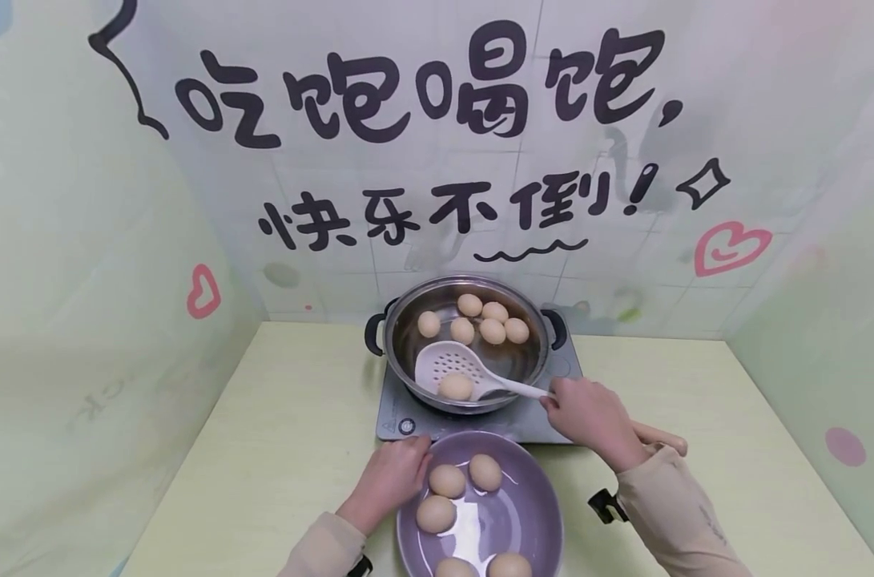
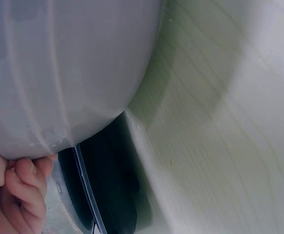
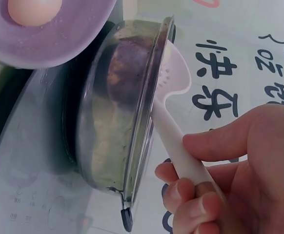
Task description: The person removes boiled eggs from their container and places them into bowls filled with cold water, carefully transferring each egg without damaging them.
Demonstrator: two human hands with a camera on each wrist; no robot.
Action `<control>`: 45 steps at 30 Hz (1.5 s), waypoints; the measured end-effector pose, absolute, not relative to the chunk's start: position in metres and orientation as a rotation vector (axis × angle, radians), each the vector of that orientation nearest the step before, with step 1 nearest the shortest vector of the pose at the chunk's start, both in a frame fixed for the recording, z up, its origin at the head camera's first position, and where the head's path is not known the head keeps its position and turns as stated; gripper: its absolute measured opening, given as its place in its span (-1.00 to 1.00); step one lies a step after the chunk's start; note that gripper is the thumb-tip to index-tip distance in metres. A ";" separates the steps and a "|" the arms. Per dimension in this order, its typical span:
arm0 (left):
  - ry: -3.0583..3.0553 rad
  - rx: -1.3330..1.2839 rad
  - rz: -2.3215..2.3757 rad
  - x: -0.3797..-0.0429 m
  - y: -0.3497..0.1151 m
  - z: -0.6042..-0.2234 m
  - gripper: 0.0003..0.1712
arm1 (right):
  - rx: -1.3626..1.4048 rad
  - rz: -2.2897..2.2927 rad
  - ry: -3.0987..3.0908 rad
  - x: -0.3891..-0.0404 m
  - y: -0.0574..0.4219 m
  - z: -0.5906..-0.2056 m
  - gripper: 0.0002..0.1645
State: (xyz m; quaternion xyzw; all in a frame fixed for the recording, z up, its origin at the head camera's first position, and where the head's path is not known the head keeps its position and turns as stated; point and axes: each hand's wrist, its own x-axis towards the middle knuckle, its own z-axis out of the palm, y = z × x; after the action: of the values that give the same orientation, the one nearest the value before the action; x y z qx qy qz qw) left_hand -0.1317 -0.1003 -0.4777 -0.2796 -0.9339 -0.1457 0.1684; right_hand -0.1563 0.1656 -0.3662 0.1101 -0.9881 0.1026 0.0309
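My right hand [image 1: 594, 418] grips the handle of a white slotted spoon [image 1: 512, 388], fingers and thumb wrapped round it in the right wrist view. The spoon's perforated head is over the near side of a steel pot [image 3: 100, 146] and bears one brown egg [image 1: 455, 387]. Several more eggs [image 1: 462, 330] sit in the pot toward its far side. My left hand [image 1: 393, 474] holds the rim of a purple bowl [image 1: 533, 497] at its far left, with curled fingers [image 2: 27, 183] against the bowl's side in the left wrist view. Several eggs [image 1: 437, 514] lie in the bowl.
The pot stands on a grey induction cooker [image 1: 568, 361], its black handles [image 1: 374, 333] sticking out at both sides. A pale wooden table [image 1: 292, 409] lies beneath, backed by a printed wall sheet [image 1: 422, 160]. The bowl's far rim is close to the cooker's front edge.
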 end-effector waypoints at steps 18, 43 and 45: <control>-2.619 -0.797 -0.397 -0.131 -0.100 -0.478 -0.79 | 0.273 0.358 -3.174 -0.156 0.179 -0.361 -0.66; -2.612 -0.776 -0.433 -0.138 -0.098 -0.482 -0.79 | 0.137 0.467 -3.266 -0.080 0.227 -0.349 -0.74; -2.611 -0.784 -0.438 -0.139 -0.098 -0.483 -0.80 | 0.121 0.473 -3.278 -0.074 0.229 -0.352 -0.73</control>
State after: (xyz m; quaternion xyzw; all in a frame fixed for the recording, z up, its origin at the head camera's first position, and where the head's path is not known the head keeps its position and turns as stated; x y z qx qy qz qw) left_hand -0.1389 -0.0983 -0.4826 -0.2789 -0.9286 -0.1557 0.1890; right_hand -0.0738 0.2295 -0.3520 0.0363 -0.9854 0.1420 -0.0864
